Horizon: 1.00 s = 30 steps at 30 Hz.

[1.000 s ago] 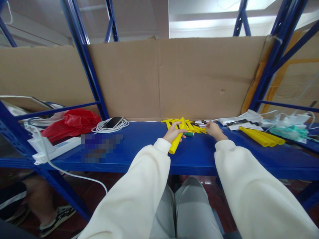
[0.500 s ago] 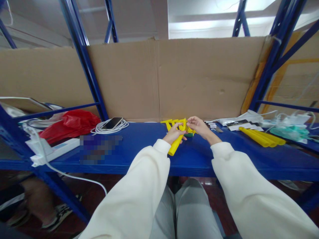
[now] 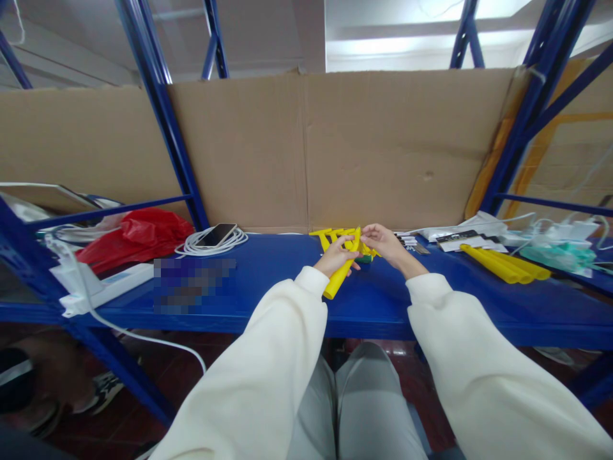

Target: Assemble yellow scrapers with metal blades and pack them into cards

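Note:
My left hand is closed around a yellow tube-like handle with a narrower upper end. The handle is tilted, its wide round end pointing down toward me. My right hand is at its upper end with the fingertips pinched together; whatever they hold is too small to make out. Just behind my hands, several yellow T-shaped pieces lie on the blue shelf. A small dark green item shows below my right fingers, partly hidden.
Three yellow tubes lie at right beside a black-and-white packet. At left are a phone on a coiled white cable, a red plastic bag and a white power strip. A cardboard panel stands behind.
My hands stay almost in place, with the yellow handle still in my left hand and its top shifted slightly right. At lower left, another person's leg and shoe have moved left.

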Tool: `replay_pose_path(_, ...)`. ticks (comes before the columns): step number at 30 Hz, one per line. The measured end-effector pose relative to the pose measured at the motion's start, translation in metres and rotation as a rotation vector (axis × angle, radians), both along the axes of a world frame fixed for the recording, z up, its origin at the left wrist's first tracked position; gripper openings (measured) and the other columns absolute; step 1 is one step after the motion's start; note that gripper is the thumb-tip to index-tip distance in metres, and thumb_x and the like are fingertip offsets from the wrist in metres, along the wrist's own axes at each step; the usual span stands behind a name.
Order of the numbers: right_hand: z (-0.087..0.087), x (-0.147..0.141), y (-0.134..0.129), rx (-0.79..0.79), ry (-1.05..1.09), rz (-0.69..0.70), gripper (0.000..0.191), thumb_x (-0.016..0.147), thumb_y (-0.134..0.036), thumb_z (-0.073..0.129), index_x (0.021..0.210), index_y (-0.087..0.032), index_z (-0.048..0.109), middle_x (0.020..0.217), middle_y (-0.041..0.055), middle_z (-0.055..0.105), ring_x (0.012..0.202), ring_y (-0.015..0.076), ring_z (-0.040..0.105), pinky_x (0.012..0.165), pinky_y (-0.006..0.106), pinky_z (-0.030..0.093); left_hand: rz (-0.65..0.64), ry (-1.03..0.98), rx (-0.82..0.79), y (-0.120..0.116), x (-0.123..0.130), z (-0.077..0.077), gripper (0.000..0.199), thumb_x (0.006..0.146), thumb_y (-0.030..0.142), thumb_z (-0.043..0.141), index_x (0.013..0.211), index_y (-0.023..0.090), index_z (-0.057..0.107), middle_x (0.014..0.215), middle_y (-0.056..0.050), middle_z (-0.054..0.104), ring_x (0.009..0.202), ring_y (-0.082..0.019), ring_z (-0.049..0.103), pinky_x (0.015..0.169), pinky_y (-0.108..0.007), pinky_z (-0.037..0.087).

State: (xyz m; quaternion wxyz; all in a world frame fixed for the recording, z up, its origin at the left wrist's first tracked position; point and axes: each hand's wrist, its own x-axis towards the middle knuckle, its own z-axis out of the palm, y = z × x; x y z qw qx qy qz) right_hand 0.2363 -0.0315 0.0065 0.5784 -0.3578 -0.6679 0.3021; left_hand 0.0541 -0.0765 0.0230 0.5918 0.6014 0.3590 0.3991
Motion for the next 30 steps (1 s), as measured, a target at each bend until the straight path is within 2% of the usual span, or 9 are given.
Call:
replay_pose_path(6,-0.01,0.003,0.011,0.04,-0.055,-0.14,0.052,0.062,-0.06,0.086,0.087,-0.023,0.06,0.091,0.0034,0.067,0.081,0.0174,0.062,0.081,0.036,0.056,-0.012,-0.019,-0.027,-0.002,-0.002,0.003,0.064,0.089,0.005,0.061,0.149,0.018,0.042,0.092,-0.009,0.075,0.049,-0.012,0.065,0.043,-0.02,0.046)
replay_pose_path(10,-0.013,0.003,0.011,0.017,-0.093,-0.246,0.053,0.065,-0.064,0.082,0.09,-0.023,0.06,0.102,0.0068,0.068,0.091,0.0208,0.062,0.087,0.039,0.055,-0.028,-0.038,-0.043,0.002,-0.003,0.002,0.063,0.09,0.007,0.062,0.148,0.021,0.042,0.095,-0.009,0.077,0.051,-0.012,0.066,0.044,-0.019,0.047)
replay_pose_path(15,-0.013,0.002,0.007,-0.008,-0.122,-0.21,0.047,0.075,-0.062,0.076,0.097,-0.024,0.062,0.11,0.0083,0.069,0.107,0.024,0.063,0.097,0.043,0.052,-0.069,-0.067,-0.042,0.008,-0.005,-0.001,0.065,0.088,0.013,0.068,0.148,0.024,0.044,0.09,-0.006,0.076,0.051,-0.012,0.065,0.044,-0.018,0.046)
replay_pose_path(19,-0.013,0.002,0.006,-0.02,-0.124,-0.161,0.045,0.078,-0.062,0.073,0.101,-0.024,0.064,0.111,0.0078,0.07,0.108,0.024,0.064,0.099,0.043,0.052,-0.067,-0.063,-0.043,0.006,-0.005,0.0,0.064,0.089,0.011,0.066,0.148,0.021,0.043,0.095,-0.01,0.076,0.051,-0.013,0.066,0.045,-0.02,0.046)
replay_pose_path(22,-0.014,0.0,0.007,-0.011,-0.138,-0.189,0.045,0.079,-0.063,0.07,0.1,-0.023,0.064,0.111,0.0091,0.071,0.107,0.0241,0.066,0.1,0.044,0.052,-0.043,-0.07,-0.053,0.002,-0.004,0.002,0.061,0.09,0.008,0.061,0.147,0.021,0.042,0.096,-0.009,0.076,0.049,-0.012,0.064,0.044,-0.02,0.045)
replay_pose_path(26,-0.015,0.004,0.013,0.063,-0.182,-0.303,0.043,0.085,-0.063,0.062,0.095,-0.021,0.064,0.106,0.0109,0.073,0.1,0.0246,0.067,0.097,0.045,0.053,0.02,-0.115,-0.068,0.001,-0.003,0.004,0.059,0.089,0.009,0.063,0.143,0.022,0.044,0.094,-0.007,0.075,0.048,-0.011,0.063,0.045,-0.02,0.045)
replay_pose_path(30,-0.017,0.018,0.016,0.134,-0.431,-0.369,0.036,0.08,-0.058,0.071,0.075,-0.022,0.066,0.086,0.0091,0.072,0.089,0.0265,0.066,0.09,0.045,0.053,0.16,-0.177,-0.096,0.003,-0.005,0.005,0.056,0.089,0.01,0.062,0.14,0.024,0.044,0.095,-0.006,0.075,0.05,-0.011,0.063,0.046,-0.02,0.046)
